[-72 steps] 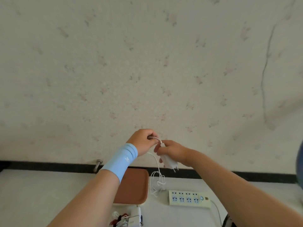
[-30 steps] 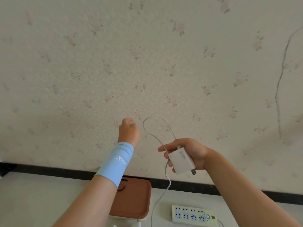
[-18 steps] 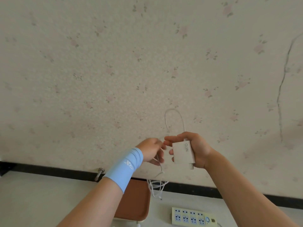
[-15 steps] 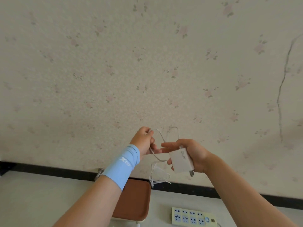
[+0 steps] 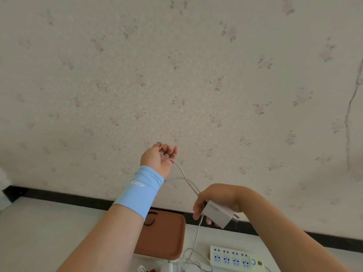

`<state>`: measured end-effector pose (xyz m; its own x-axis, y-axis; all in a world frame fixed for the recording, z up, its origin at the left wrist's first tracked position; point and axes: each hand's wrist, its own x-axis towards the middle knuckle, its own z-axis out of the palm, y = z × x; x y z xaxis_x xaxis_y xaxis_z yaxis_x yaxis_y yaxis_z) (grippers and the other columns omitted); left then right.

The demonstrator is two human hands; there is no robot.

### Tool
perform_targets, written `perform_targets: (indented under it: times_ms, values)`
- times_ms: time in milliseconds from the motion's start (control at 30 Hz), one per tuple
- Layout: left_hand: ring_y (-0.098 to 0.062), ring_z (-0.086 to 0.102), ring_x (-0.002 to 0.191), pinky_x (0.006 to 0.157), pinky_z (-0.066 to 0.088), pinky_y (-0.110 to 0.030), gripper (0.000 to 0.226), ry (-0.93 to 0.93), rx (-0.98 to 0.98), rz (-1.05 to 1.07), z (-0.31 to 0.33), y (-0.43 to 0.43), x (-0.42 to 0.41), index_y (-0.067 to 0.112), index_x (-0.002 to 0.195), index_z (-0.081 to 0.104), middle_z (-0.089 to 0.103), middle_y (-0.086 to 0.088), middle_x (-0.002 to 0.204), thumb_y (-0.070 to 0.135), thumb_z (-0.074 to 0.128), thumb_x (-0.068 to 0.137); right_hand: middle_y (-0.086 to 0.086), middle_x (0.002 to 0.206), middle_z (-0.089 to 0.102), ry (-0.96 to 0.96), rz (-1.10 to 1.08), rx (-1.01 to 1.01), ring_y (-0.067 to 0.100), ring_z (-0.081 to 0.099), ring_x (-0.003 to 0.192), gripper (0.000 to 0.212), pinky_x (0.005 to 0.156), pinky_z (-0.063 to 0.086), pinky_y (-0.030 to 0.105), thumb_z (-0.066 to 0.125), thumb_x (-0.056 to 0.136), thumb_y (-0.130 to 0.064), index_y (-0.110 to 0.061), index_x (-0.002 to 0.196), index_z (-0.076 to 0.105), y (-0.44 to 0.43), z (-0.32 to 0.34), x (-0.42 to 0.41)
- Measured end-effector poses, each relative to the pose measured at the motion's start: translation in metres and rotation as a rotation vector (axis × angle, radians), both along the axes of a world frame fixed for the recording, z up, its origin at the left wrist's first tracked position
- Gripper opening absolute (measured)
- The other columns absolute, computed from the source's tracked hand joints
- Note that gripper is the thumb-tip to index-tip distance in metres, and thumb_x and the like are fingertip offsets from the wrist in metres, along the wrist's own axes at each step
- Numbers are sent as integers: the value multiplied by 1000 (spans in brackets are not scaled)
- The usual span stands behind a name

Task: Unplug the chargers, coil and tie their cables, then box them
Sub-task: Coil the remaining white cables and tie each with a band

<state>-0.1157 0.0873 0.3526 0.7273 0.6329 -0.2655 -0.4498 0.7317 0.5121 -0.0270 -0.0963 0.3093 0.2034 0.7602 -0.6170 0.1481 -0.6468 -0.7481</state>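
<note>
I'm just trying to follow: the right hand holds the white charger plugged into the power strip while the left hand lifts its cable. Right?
Not quite. In the head view the white charger is unplugged: the right hand holds it in the air, clear of the power strip, its prongs bare. The left hand does hold its cable raised.
</note>
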Motion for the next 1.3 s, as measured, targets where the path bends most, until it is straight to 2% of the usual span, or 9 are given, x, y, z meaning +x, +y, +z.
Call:
perform_targets:
  times_ms: [133,267,367,533,700,800,933,1100,1300]
  values:
    - [-26,63,81,91,48,-43,33,233,259,-188,-4,-11,-7,5,105,53,65,-13,91,30,32,107,17,111,69,292,-141,198,28,63,78,30,75,54,42,50,96,-24,-3,105,70,-6,11,9]
    - [-40,65,95,94,51,-50,33,254,374,-348,-6,-23,-13,-9,119,52,64,-29,111,5,32,98,17,103,63,546,-256,464,30,58,75,31,73,51,42,49,94,-23,-1,108,66,-9,21,17]
    - [-33,66,90,92,54,-45,42,270,618,-430,-12,-31,-14,-3,108,58,66,-20,99,-16,27,84,15,99,61,651,-347,594,31,57,74,30,73,51,43,46,95,-22,-2,105,66,-10,26,17]
    - [-23,48,67,67,46,-36,29,526,1093,-78,-17,-28,-2,17,75,45,47,-4,72,-12,39,78,11,92,61,859,-452,715,28,60,68,20,72,55,42,44,92,-23,-11,88,59,-8,28,19]
    - [-18,62,104,89,49,-33,38,694,1463,-671,-31,-42,-2,22,121,53,65,5,108,13,62,86,9,89,61,965,-498,821,26,59,66,21,74,56,43,45,93,-24,-12,83,59,-8,32,19]
    - [-21,70,87,84,54,-34,18,607,1408,-838,-36,-51,-2,16,111,58,74,0,92,11,53,94,8,96,64,968,-598,857,25,59,69,15,71,55,40,46,91,-23,-13,90,58,-9,33,20]
    - [-16,70,71,73,57,-29,22,587,1330,-664,-31,-43,-2,3,101,65,71,-3,80,9,44,102,19,125,69,668,-711,718,28,63,79,38,76,53,43,43,97,-23,-2,124,60,-12,29,26]
    - [-17,70,69,68,59,-31,24,334,804,-386,-20,-40,-2,4,99,63,64,-6,81,8,41,104,21,122,70,273,-416,373,29,64,80,39,80,52,45,55,98,-25,2,125,65,-11,26,6]
    - [-21,69,75,66,58,-27,18,335,759,-294,-18,-44,-2,-3,99,67,64,-10,88,12,56,98,12,103,73,108,-277,308,28,67,81,31,74,56,40,55,99,-24,-2,116,70,-10,30,0]
